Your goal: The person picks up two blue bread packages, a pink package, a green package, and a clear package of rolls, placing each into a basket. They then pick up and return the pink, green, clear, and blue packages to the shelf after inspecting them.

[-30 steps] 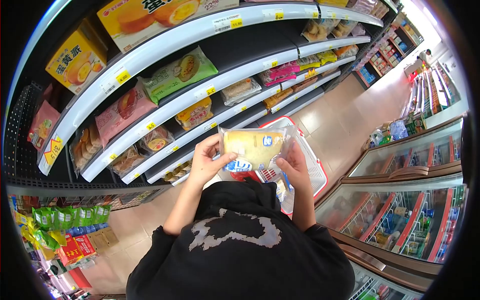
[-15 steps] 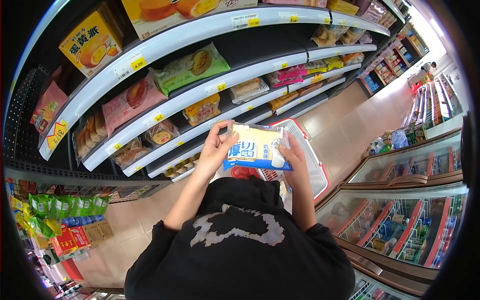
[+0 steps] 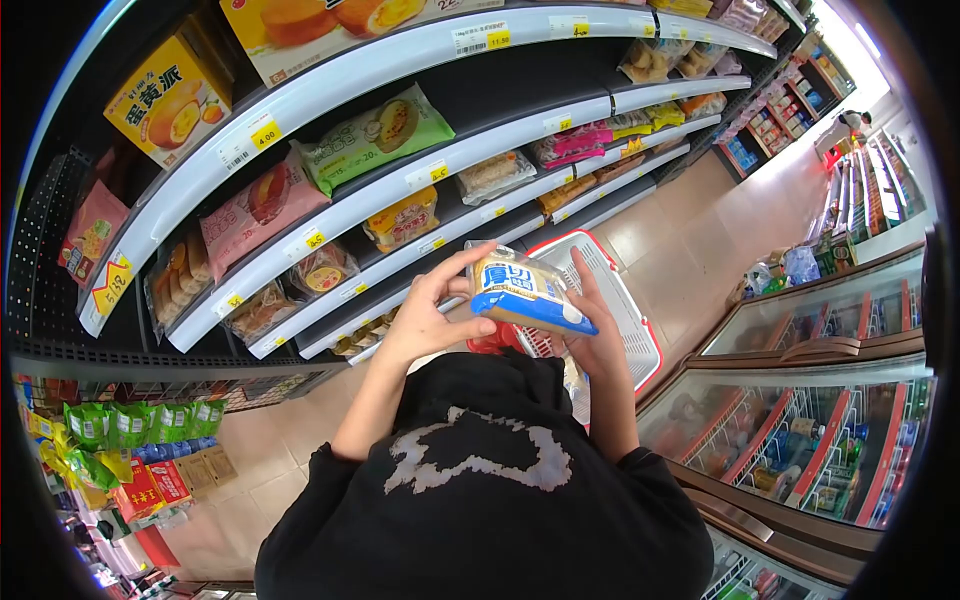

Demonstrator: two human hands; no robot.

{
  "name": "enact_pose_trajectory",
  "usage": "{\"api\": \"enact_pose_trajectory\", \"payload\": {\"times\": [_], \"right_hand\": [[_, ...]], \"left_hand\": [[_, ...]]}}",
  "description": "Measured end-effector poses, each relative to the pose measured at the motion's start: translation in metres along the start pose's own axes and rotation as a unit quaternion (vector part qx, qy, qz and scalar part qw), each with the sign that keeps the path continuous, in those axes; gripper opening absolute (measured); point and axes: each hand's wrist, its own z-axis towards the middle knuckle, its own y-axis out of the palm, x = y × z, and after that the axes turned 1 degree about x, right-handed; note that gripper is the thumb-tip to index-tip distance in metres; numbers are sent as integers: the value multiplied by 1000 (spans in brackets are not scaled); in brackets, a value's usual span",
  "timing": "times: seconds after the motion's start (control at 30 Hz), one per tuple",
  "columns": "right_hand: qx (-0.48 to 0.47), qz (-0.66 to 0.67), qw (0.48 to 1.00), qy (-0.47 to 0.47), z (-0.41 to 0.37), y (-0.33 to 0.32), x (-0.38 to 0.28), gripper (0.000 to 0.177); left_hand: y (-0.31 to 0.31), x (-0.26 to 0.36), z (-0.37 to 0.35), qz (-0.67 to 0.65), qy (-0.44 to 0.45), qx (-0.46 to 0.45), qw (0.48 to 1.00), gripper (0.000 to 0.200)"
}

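Note:
A blue and clear packet of sliced bread (image 3: 528, 290) is held between both hands, tilted with its lower edge toward me. My left hand (image 3: 432, 315) grips its left end, fingers on the upper corner and thumb at the lower left. At the right end, my right hand (image 3: 598, 325) supports it from the side and below, one finger pointing up. Below the packet, a white basket with a red rim (image 3: 640, 352) is partly hidden by my hands and body, with something red and some wrapped items in it.
Curved shelves (image 3: 385, 190) of packaged bakery goods rise ahead and left. Glass-lidded freezers (image 3: 790, 440) line the right side. Green snack bags (image 3: 130, 425) hang at the lower left. A person (image 3: 852, 122) is far off at the upper right.
The packet has tipped and turned, so its lower edge shows more. My left thumb has moved from its front to the lower left, and my right hand has shifted lower around its end.

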Motion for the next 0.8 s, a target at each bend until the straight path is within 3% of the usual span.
{"api": "enact_pose_trajectory", "payload": {"times": [0.23, 0.33, 0.53, 0.63, 0.8], "right_hand": [[-21, 39, 998, 36, 5, -2, 7, 48], [-30, 15, 999, 24, 5, 1, 8, 47], [-22, 10, 999, 23, 6, 0, 7, 47], [-15, 24, 1000, -2, 7, -1, 8, 47], [2, 32, 999, -4, 14, -11, 10, 49]], "left_hand": [[6, 0, -1, 168, 39, 82, 982, 44], [6, 11, -2, 198, -33, 78, 977, 42], [8, 2, 0, 206, 54, 98, 972, 42], [9, 0, 2, 221, 60, 100, 968, 53], [10, -4, 4, 140, 34, 86, 986, 47]]}}
